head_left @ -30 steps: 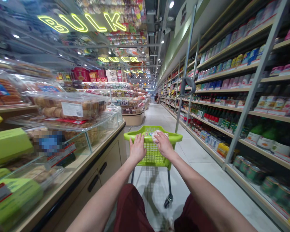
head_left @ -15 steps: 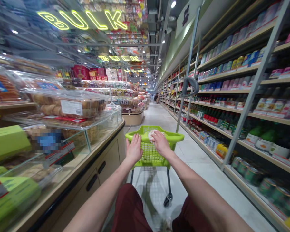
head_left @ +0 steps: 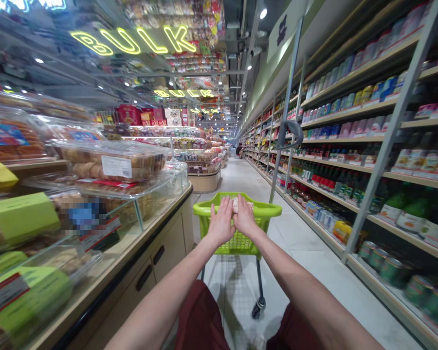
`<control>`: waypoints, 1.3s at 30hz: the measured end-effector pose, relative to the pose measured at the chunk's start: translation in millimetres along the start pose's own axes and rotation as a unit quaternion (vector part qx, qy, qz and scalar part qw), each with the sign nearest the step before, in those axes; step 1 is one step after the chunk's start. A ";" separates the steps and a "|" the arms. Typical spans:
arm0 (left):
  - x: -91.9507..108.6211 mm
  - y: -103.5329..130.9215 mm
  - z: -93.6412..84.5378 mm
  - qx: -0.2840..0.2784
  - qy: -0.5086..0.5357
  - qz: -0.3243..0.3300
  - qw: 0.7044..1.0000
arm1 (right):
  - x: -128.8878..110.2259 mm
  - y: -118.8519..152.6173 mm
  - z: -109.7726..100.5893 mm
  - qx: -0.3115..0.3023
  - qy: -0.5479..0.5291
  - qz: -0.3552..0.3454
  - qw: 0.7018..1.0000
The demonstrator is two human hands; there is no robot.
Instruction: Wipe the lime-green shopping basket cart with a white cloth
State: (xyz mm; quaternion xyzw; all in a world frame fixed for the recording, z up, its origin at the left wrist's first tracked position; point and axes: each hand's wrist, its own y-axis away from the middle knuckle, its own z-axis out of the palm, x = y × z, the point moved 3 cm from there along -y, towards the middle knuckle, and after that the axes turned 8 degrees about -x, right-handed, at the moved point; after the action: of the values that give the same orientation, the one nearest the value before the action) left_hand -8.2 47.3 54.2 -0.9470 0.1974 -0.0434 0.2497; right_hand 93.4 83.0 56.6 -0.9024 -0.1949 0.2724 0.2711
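Observation:
A small green shopping cart [head_left: 237, 245] stands in the aisle in front of my knees. My left hand [head_left: 222, 221] rests over its near rim with the fingers extended forward, holding nothing I can see. Right beside it, nearly touching, my right hand [head_left: 244, 214] has its fingers closed on a crumpled white cloth or tissue [head_left: 235, 204], which shows between the two hands at the rim. The palms of both hands are hidden.
To the left, a glass-fronted counter [head_left: 168, 206] bears clear boxes of baked goods [head_left: 113, 163]. Shelves of cans and bottles [head_left: 350, 163] line the right side. A grey pole with a loop handle [head_left: 291, 133] rises behind the cart. Far down the aisle a person [head_left: 238, 149] is low by the shelves.
My left hand has moved right along the rim, up against my right hand. The white cloth is now more covered. The view has shifted slightly, and the surroundings appear a little lower and further right.

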 end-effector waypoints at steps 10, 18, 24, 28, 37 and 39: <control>8.7 -30.9 7.0 -0.015 0.067 0.020 0.997 | 44.1 9.1 -33.8 0.049 -0.010 0.041 0.998; -46.0 -13.2 -12.8 0.027 0.001 -0.117 0.993 | 64.3 28.2 -22.3 0.003 0.145 0.020 0.989; 7.0 -16.2 7.3 0.020 0.053 -0.072 0.996 | 61.4 31.8 -21.2 0.020 0.163 0.007 0.986; 21.9 -16.9 8.6 0.038 0.051 -0.043 0.997 | 66.3 35.9 -22.3 0.024 0.181 -0.017 0.983; -71.2 1.5 -4.7 0.077 0.025 -0.191 0.978 | 68.3 40.1 -18.6 0.049 0.189 -0.039 0.980; -56.6 0.3 -1.7 0.065 0.029 -0.153 0.986 | 67.0 40.7 -17.7 0.053 0.187 -0.037 0.980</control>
State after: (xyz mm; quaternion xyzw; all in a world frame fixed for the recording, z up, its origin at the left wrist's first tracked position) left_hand -60.6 68.7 56.4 -0.9460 0.0539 -0.1218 0.2954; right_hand 164.3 78.1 18.9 -0.9139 -0.1589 0.0987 0.3602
